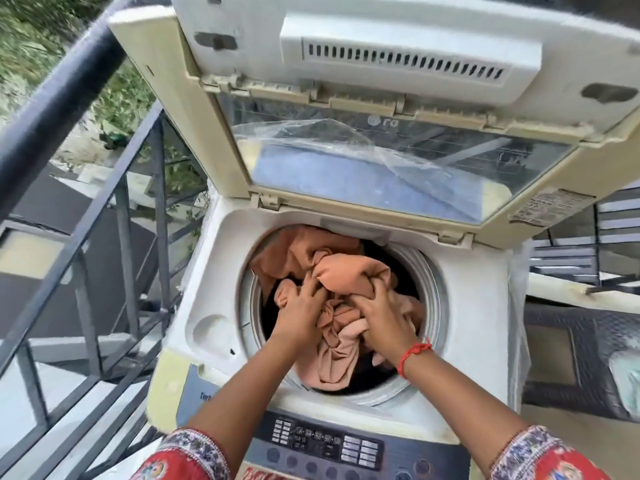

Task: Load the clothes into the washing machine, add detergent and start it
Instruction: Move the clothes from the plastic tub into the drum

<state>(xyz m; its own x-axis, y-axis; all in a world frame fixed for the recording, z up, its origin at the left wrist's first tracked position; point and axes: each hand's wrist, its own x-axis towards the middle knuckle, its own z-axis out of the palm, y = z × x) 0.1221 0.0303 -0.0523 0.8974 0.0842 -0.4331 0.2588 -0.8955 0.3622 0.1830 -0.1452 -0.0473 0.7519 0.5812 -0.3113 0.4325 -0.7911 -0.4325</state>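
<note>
Top-loading washing machine (485, 306), lid (363, 98) raised at the far side. Peach clothes (332, 271) lie bunched in the drum opening. Left hand (299, 311) and right hand (384, 318) both grip the fabric, fingers curled in. Control panel (322, 441) near.

**Bare forearms, patterned sleeves, a red wrist thread**

Two bare forearms reach out over the control panel (322, 441) of a top-loading washing machine. The left hand (299, 311) and right hand (384, 315) wear no rings or gloves that can be seen. A thin red thread bracelet (414, 355), knotted on top, circles the right wrist. On either side of the control panel, short sleeves end near the elbows. The left sleeve (187, 459) and right sleeve (547, 455) are red cloth with a floral print, each edged by a paler band of blue and white pattern.
</note>
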